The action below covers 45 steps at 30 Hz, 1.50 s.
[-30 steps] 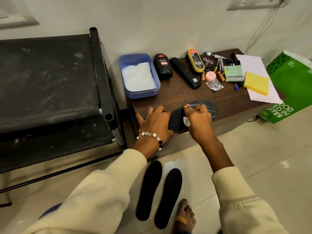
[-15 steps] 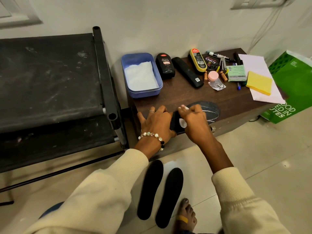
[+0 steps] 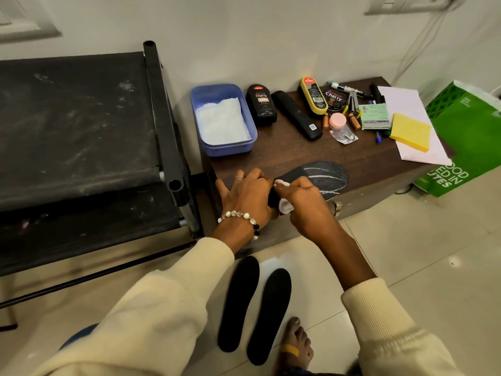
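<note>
In the head view, the dark insole [image 3: 322,176] lies flat along the near edge of the tabletop [image 3: 298,150]. The left hand [image 3: 248,195] presses one end of it with fairly straight fingers, its grip closed on nothing. The right hand [image 3: 303,202] has its grip pinched round a white cloth [image 3: 284,207] on the insole. The insole looks light, thin and floppy and likely to slide, so it is best pinned flat at one end.

Along the back of the wooden table [image 3: 298,156] before you stand a blue tub [image 3: 230,151] lined with white paper [image 3: 222,123], a black polish bottle [image 3: 261,105], a black remote [image 3: 296,115], a yellow shoe-shine sponge [image 3: 313,96], a pink-lidded jar [image 3: 337,121] and a yellow sticky pad [image 3: 410,132]. A green bag [image 3: 471,139] leans to your right; a black fabric rack [image 3: 76,118] stands to your left. Two black insoles [image 3: 238,303] lie side by side on the floor tiles below.
</note>
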### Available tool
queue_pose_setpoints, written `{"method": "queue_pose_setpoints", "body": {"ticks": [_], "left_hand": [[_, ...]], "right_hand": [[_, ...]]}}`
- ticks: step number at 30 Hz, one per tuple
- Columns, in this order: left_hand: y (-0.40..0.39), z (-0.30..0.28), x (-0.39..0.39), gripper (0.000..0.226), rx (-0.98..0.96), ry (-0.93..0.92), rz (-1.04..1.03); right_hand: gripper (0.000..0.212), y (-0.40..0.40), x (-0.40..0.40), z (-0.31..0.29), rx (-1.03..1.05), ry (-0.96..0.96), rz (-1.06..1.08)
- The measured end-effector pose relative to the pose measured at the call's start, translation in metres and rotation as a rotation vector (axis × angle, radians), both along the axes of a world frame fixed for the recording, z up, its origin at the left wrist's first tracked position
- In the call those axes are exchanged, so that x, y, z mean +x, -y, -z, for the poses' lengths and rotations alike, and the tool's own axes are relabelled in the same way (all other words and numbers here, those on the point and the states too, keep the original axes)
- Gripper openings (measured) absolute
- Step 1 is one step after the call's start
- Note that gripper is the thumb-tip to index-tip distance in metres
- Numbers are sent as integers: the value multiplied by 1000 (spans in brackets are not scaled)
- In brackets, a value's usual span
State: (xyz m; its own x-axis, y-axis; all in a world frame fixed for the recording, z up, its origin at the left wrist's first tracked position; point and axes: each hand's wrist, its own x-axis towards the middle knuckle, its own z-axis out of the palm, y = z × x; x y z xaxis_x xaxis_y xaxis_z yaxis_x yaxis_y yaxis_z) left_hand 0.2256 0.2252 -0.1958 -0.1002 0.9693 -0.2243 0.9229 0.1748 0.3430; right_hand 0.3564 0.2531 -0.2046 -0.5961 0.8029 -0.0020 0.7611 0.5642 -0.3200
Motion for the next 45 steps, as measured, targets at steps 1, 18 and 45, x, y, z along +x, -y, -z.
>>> {"method": "queue_pose_setpoints", "body": {"ticks": [1, 18, 45], "left_hand": [[0, 0, 0, 55, -5, -9, 4], [-3, 2, 17, 58, 32, -61, 35], [-4, 2, 17, 57, 24, -43, 24]], "right_hand": [[47, -2, 8, -1, 5, -19, 44], [23, -12, 23, -1, 108, -30, 293], [42, -11, 26, 1, 26, 207, 223]]}}
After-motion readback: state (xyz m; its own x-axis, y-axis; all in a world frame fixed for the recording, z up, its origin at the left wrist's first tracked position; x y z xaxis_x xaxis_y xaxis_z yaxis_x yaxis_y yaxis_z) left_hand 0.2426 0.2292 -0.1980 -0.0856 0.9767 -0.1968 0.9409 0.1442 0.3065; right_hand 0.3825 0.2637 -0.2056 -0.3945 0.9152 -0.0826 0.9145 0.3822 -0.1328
